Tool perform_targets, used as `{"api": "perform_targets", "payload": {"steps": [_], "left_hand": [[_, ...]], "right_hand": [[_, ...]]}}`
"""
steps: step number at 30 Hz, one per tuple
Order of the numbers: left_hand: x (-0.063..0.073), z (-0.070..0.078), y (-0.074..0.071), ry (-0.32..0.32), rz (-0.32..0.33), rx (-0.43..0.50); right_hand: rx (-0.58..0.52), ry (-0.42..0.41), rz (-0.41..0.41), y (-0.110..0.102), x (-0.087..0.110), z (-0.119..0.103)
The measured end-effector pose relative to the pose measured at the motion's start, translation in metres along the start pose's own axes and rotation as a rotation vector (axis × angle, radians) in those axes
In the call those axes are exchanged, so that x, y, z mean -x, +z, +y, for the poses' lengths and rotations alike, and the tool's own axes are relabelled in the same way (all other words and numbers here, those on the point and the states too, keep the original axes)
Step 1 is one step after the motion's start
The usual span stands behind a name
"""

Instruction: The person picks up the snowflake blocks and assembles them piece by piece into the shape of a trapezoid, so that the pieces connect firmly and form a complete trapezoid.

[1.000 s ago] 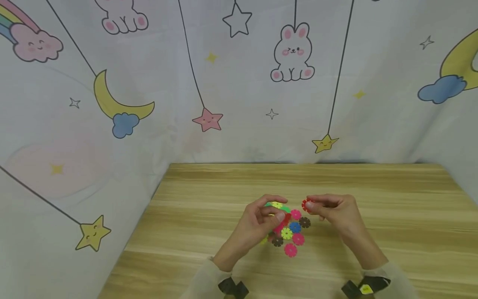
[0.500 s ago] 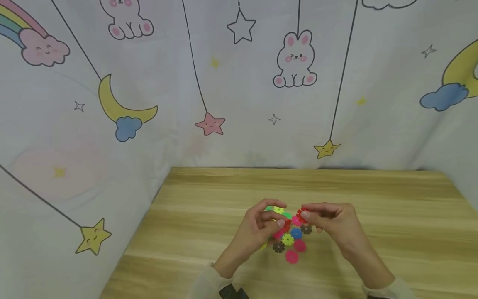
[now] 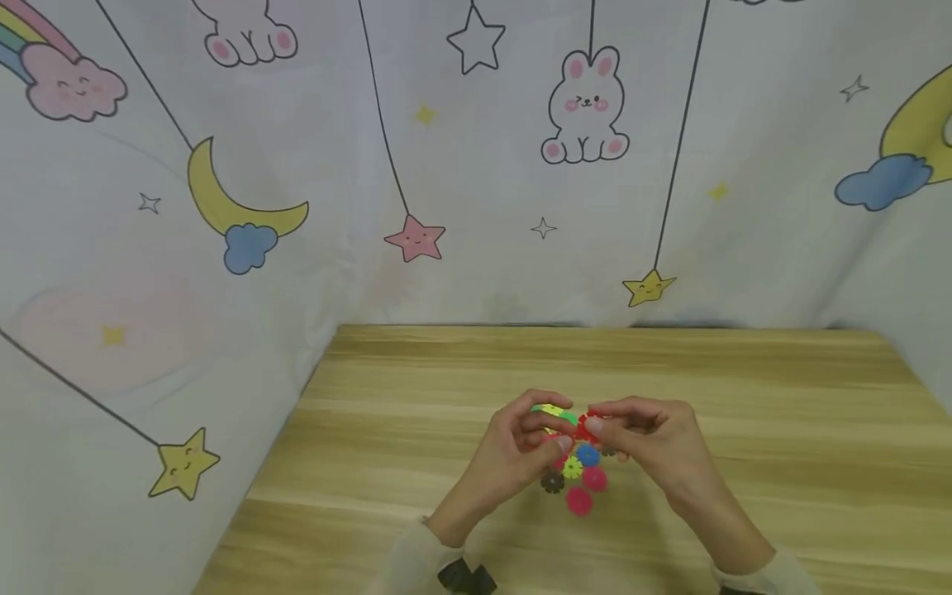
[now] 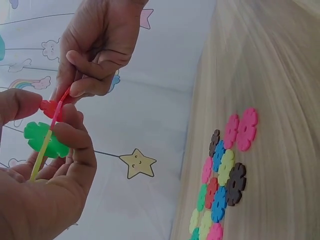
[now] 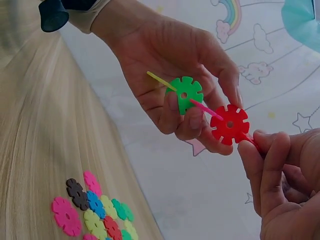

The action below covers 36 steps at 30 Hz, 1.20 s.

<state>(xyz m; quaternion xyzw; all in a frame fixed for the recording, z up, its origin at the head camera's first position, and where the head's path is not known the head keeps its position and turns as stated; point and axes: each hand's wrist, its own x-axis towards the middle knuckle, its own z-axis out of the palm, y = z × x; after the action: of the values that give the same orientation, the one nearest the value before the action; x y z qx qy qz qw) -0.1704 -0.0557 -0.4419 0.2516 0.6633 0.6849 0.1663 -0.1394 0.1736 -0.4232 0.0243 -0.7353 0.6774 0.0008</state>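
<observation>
In the head view my left hand (image 3: 513, 446) and right hand (image 3: 662, 438) meet above the table. The left hand holds a short chain of slotted plastic flower discs: a yellow disc (image 5: 159, 80) edge-on, a green disc (image 5: 191, 85), a pink disc (image 5: 206, 109) edge-on and a red disc (image 5: 222, 131) at the end. Between thumb and fingers, my right hand pinches another red disc (image 5: 251, 141), seen nearly edge-on. Its rim touches the end red disc; whether their slots are joined I cannot tell.
Several loose discs lie on the wooden table (image 3: 416, 372) below the hands, among them a blue disc (image 3: 587, 455), a dark brown disc (image 4: 235, 184) and a pink disc (image 3: 579, 501). A printed cloth (image 3: 476, 165) hangs behind and at the sides.
My right hand has moved left with its red disc, from apart to touching the chain held by the left hand. The left hand has stayed nearly still.
</observation>
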Motion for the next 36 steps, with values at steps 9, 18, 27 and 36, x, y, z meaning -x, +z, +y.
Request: {"api": "perform_targets", "payload": {"steps": [9,18,27,36], "left_hand": [[-0.0025,-0.0019,-0.0002,0.013,0.006,-0.045],[-0.0025,-0.0026,0.0016,0.018,0.023,-0.086],[0.0001,0.0013,0.0041,0.094,0.083,-0.162],[0.0013,0.0048,0.0050,0.142,0.089,-0.149]], "right_hand": [[0.037,-0.014,-0.043,-0.0008,-0.0008,-0.0008],[0.006,-0.063,-0.045,-0.0005,0.0003,0.0025],[-0.035,-0.119,-0.019,0.0017,0.0015,0.0040],[-0.094,-0.162,-0.027,0.0046,0.0029,0.0047]]}}
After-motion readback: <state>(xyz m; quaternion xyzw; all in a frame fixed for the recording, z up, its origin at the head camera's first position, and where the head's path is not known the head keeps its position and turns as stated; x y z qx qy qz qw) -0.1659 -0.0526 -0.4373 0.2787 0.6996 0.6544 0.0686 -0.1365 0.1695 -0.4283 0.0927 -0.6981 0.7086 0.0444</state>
